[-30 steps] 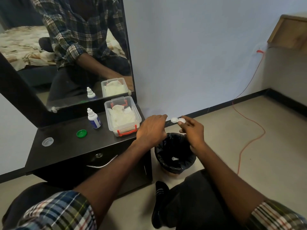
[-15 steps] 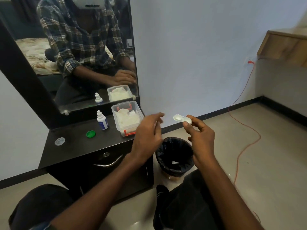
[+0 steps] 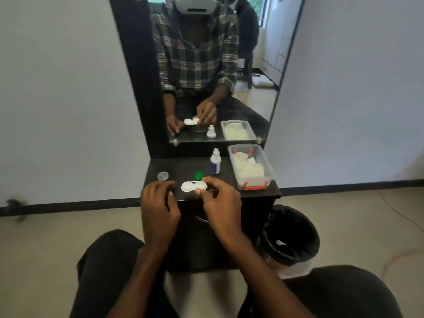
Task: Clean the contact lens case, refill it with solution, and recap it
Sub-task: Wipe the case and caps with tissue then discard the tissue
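The white contact lens case [image 3: 193, 186], both wells uncapped, is held over the front of the black dresser top [image 3: 181, 167]. My right hand [image 3: 221, 203] pinches its right end between thumb and fingers. Just left of the case is my left hand [image 3: 158, 204], fingers curled, with nothing visible in it. A green cap [image 3: 198, 175] lies behind the case and a clear cap [image 3: 163, 175] lies at the left. The small white solution bottle [image 3: 215, 162] with a blue label stands upright behind them.
A clear plastic box [image 3: 267, 168] with red clips holds white tissues at the right of the dresser top. A black-lined bin [image 3: 291, 235] stands on the floor at the right. The mirror [image 3: 213, 70] rises behind the dresser top. My knees frame the dresser.
My view swung left from the bin to the dresser. My right hand carried the lens case from above the bin to above the dresser top; my left hand came along beside it.
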